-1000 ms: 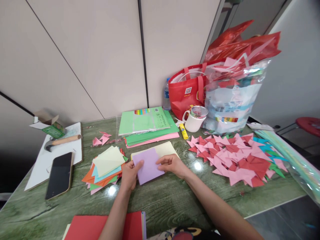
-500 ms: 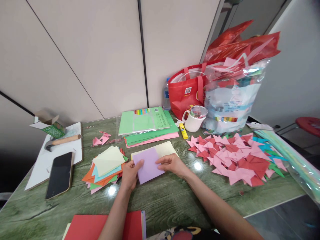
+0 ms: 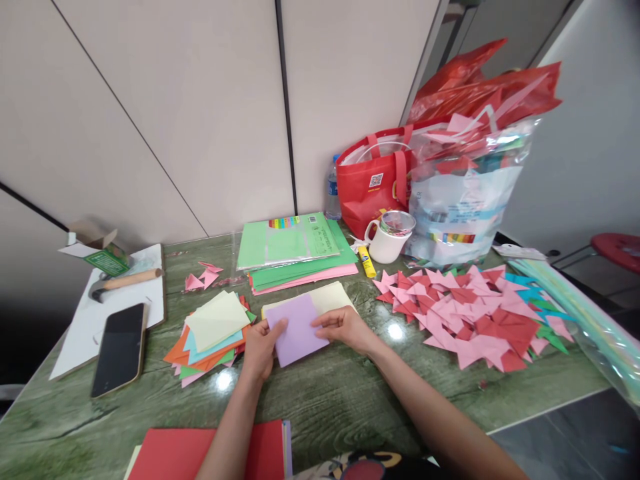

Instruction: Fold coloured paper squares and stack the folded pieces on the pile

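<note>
In the head view, your left hand (image 3: pixel 258 350) pinched the purple paper (image 3: pixel 297 333), thumb on top, above the counter (image 3: pixel 350 393); your right hand (image 3: pixel 345 328), fingertips nearly closed, met its other edge. That sheet looked unfolded (no crease showed). Folded pieces (image 3: pixel 465 313) lay heaped rightward; flat squares (image 3: pixel 219 323), leftward, seemed left to fold.
</note>
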`<state>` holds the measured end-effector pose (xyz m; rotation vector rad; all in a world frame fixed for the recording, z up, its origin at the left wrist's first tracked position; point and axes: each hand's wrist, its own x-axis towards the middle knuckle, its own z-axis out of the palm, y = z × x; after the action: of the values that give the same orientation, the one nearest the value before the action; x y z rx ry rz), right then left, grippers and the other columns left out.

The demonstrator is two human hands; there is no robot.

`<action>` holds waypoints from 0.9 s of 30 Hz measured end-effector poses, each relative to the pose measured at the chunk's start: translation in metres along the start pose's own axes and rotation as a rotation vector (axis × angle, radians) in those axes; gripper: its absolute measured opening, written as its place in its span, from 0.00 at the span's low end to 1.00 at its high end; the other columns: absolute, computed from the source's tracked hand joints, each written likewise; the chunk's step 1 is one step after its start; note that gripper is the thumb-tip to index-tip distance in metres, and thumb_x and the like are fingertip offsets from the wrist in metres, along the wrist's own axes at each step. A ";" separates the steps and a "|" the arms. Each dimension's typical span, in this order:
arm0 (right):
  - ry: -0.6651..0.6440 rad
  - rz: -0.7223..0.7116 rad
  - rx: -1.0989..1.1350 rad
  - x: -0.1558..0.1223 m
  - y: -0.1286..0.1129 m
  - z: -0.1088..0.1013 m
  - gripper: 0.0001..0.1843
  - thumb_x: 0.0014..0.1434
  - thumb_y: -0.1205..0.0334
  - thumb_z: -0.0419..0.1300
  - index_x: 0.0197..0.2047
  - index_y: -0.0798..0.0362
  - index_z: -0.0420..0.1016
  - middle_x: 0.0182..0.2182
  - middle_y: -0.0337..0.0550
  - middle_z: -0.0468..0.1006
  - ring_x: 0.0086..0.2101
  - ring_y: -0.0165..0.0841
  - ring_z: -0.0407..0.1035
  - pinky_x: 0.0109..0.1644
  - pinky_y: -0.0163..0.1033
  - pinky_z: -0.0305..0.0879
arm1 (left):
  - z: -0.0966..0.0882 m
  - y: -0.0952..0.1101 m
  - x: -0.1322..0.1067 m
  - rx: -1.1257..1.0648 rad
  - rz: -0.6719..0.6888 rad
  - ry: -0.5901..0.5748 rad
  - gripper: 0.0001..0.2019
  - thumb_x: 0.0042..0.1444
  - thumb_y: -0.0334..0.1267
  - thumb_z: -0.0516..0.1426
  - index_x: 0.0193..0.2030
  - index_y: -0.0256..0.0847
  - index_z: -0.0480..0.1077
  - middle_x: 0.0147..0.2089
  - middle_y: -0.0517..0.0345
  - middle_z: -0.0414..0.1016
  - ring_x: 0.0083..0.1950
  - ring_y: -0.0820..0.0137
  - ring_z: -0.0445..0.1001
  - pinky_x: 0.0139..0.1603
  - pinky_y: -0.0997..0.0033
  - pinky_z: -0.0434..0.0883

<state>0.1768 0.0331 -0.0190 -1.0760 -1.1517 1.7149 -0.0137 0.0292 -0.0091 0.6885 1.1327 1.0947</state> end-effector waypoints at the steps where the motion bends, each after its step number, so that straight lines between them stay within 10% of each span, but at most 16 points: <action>1: 0.003 -0.002 -0.004 0.000 0.000 0.000 0.16 0.35 0.61 0.68 0.31 0.57 0.78 0.18 0.36 0.72 0.20 0.24 0.62 0.24 0.31 0.59 | 0.001 0.000 -0.001 0.009 0.003 -0.003 0.18 0.39 0.39 0.63 0.37 0.31 0.72 0.27 0.50 0.78 0.24 0.67 0.74 0.24 0.70 0.70; 27: 0.054 -0.058 -0.052 0.002 0.002 -0.001 0.15 0.35 0.59 0.67 0.28 0.58 0.74 0.20 0.37 0.73 0.20 0.25 0.64 0.25 0.31 0.59 | 0.002 -0.002 -0.004 0.060 0.002 -0.063 0.20 0.32 0.35 0.66 0.36 0.32 0.73 0.30 0.50 0.78 0.29 0.64 0.75 0.29 0.69 0.70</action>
<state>0.1768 0.0349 -0.0213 -1.1033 -1.1875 1.6100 -0.0117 0.0246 -0.0085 0.7664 1.1149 1.0369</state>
